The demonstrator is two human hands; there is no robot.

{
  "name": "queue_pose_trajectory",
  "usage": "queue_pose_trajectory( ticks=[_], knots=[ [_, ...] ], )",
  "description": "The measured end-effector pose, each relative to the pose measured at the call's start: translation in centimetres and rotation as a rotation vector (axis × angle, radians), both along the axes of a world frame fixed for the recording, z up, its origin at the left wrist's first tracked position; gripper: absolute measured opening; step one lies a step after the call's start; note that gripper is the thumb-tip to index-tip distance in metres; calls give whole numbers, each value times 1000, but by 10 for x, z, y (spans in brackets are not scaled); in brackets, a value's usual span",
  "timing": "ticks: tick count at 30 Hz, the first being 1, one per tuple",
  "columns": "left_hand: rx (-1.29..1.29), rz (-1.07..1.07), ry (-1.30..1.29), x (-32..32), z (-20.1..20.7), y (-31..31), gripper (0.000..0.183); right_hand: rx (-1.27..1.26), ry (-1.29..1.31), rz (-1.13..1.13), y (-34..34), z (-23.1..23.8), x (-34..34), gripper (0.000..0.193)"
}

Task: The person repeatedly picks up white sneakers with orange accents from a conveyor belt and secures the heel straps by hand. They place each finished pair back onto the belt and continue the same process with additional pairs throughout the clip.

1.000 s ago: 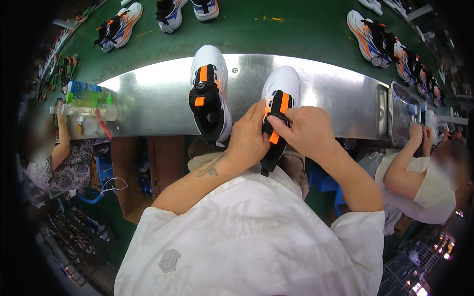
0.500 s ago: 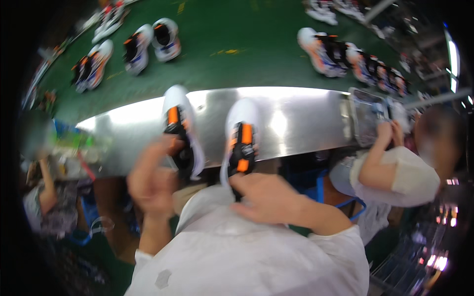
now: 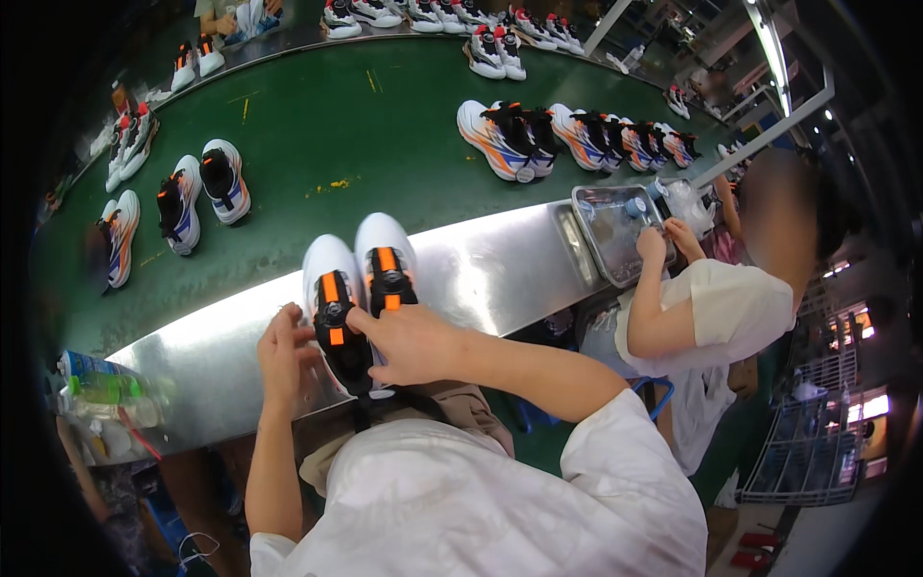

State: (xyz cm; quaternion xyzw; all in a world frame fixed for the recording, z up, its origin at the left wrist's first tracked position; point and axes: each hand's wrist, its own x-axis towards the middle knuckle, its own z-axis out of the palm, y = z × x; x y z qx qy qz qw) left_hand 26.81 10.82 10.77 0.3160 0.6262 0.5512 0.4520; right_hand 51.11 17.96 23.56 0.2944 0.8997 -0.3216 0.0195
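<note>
A pair of white sneakers with black tongues and orange tabs is sitting on the steel ledge, toes pointing away from the person toward the green conveyor belt just beyond the ledge. The left sneaker is lying heel-end over the near edge of the ledge, and the right sneaker is resting just beside it, the two touching along their sides. The left hand is pressing against the outer side of the left sneaker, its fingers curled partly closed around the shoe's collar. The right hand is lying across the heel ends of both sneakers, fingers half bent and reaching onto the black tongue of the left one; whether it is actually pinching anything there is too hidden to tell. At the far left end of the ledge, clear plastic bottles with green caps are lying well apart from the sneakers. At the ledge's right end, a metal tray is sitting, and a co-worker's hand is reaching into it. Beyond the ledge, more sneakers are riding in pairs on the belt.
</note>
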Motion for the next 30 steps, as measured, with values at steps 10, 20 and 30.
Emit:
queue_pose_trajectory(
  ticks=[10,20,30],
  knots=[
    [214,162,489,6,-17,28,24,138,-97,130,10,-27,-14,52],
    [250,177,431,11,-24,31,27,736,240,97,216,7,-53,49],
    [288,159,595,21,-14,39,16,358,-930,-422,428,-45,241,86]
  ],
)
